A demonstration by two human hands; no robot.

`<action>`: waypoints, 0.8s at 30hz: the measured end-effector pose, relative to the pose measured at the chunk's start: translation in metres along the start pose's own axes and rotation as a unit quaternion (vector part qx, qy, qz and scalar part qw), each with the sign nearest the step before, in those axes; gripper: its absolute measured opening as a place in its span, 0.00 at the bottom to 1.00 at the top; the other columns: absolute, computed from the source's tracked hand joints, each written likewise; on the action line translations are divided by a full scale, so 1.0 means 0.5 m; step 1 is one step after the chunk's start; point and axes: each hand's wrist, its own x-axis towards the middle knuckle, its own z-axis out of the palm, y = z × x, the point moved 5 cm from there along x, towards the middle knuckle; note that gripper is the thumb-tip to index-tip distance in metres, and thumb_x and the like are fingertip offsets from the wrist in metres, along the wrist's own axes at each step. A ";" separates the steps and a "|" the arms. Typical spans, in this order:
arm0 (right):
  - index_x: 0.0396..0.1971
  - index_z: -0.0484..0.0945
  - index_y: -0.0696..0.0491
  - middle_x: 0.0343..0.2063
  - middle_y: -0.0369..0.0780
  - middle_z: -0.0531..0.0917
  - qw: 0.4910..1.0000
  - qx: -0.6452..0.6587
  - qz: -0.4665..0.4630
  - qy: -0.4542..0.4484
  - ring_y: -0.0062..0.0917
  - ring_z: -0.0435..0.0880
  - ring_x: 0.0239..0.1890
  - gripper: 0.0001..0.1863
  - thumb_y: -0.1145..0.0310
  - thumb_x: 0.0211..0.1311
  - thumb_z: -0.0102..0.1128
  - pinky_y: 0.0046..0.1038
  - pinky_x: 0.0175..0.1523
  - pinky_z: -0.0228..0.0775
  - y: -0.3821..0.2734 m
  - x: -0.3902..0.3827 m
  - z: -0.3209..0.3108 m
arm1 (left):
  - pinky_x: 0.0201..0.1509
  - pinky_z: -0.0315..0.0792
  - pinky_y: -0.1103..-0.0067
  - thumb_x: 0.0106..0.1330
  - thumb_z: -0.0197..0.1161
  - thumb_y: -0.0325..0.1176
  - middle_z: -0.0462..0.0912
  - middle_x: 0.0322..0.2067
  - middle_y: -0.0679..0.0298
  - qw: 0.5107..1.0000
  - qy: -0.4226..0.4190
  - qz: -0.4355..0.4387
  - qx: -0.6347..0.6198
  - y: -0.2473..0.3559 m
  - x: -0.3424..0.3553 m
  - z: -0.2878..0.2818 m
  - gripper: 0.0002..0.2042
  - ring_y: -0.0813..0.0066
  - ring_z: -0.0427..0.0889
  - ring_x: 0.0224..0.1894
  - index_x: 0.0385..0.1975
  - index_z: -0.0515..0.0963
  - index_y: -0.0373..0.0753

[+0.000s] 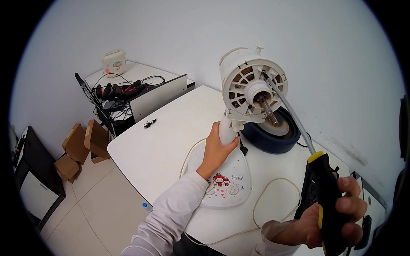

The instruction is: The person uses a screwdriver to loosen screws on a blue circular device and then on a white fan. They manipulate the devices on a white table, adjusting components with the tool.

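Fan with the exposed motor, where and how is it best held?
Probably by the white neck just below the motor housing, coming from the left and wrapping fingers and thumb around it, as the left hand does. The neck is slim enough to wrap, while the metal shaft juts out in front and the screwdriver comes in from the right.

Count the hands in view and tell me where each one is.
2. The left hand grips the white neck below the motor; the right hand, at lower right, holds the black-and-yellow screwdriver, its tip at the motor's front.
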 end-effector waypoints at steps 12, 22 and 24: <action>0.45 0.62 0.42 0.38 0.41 0.70 0.990 0.028 -0.134 -0.027 0.41 0.78 0.40 0.21 0.72 0.54 0.61 0.33 0.43 0.76 -0.037 0.026 0.040 | 0.41 0.70 0.78 0.49 0.67 0.33 0.77 0.36 0.57 1.000 0.011 0.005 -0.005 -0.005 -0.002 -0.001 0.25 0.72 0.77 0.36 0.45 0.64 0.35; 0.43 0.64 0.43 0.38 0.40 0.71 0.978 0.023 -0.184 -0.094 0.40 0.77 0.41 0.20 0.75 0.52 0.60 0.31 0.45 0.75 -0.038 0.031 0.021 | 0.43 0.70 0.78 0.50 0.67 0.33 0.77 0.37 0.56 1.000 0.001 0.015 -0.018 0.007 0.002 0.014 0.25 0.71 0.77 0.37 0.46 0.64 0.35; 0.43 0.64 0.42 0.38 0.40 0.71 0.995 0.035 -0.090 -0.037 0.40 0.77 0.41 0.21 0.76 0.52 0.60 0.31 0.45 0.75 -0.047 0.024 0.045 | 0.44 0.69 0.78 0.50 0.67 0.33 0.77 0.38 0.56 1.000 0.005 0.001 0.007 -0.007 -0.005 -0.008 0.25 0.71 0.77 0.38 0.46 0.64 0.35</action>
